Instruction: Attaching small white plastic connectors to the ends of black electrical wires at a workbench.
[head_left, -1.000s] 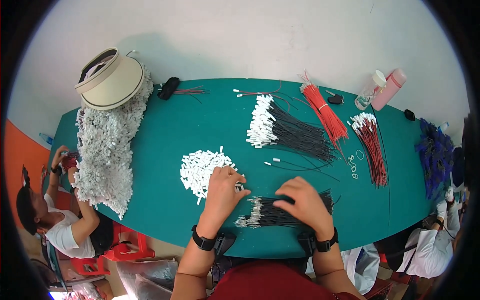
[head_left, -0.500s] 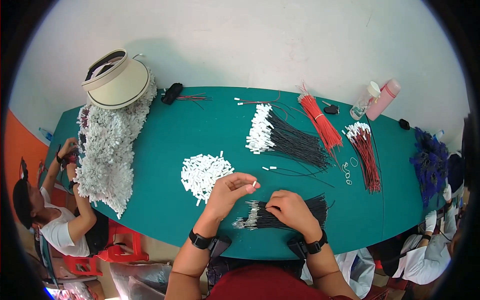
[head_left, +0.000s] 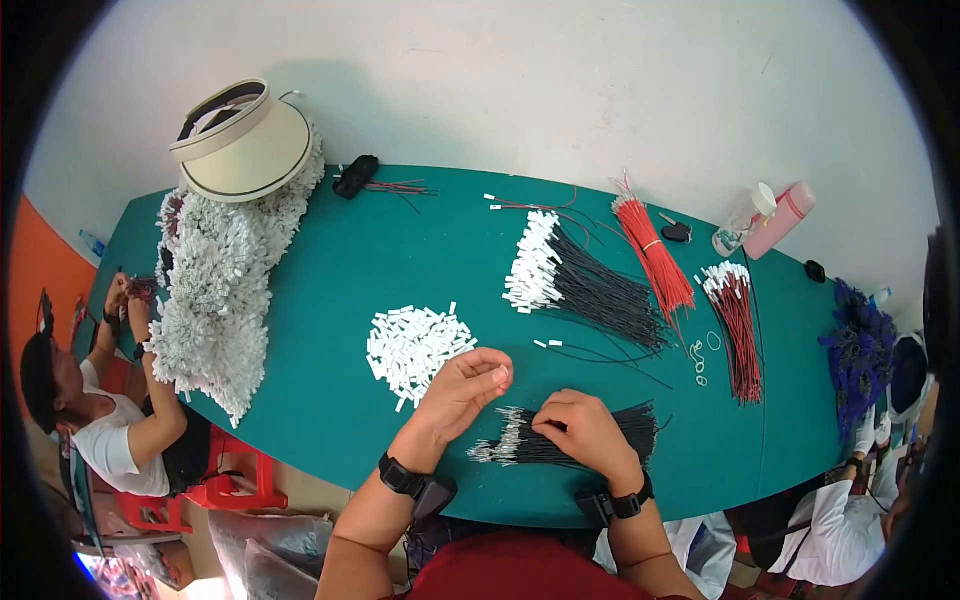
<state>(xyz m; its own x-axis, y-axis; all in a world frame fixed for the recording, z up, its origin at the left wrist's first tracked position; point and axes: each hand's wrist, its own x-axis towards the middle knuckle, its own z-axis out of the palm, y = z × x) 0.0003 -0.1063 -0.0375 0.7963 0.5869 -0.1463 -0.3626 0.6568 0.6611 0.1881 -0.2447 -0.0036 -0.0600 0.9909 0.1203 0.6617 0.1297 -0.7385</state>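
My left hand (head_left: 462,392) is raised beside a heap of small white plastic connector housings (head_left: 415,345), thumb and forefinger pinched together. A white housing showed in that pinch a moment ago; now the fingers mostly hide it. Low over a bundle of black wires (head_left: 636,430) with bare metal terminals (head_left: 510,435) at their left ends is my right hand (head_left: 588,430). Its fingers are closed at the wires just by the terminals, seemingly on a black wire, though the fingertips cover the exact grip.
Behind lie black wires with white housings (head_left: 535,262), a red wire bundle (head_left: 650,250), red-and-black wires (head_left: 738,330) and rubber bands (head_left: 699,362). A large white pile with a visor (head_left: 245,150) stands left; bottles (head_left: 780,220) stand at the back right. Co-workers sit at both ends.
The view has shifted slightly. My left hand's fingertips have turned so the white housing no longer stands out between them. My right hand stays at the black wires' terminal ends.
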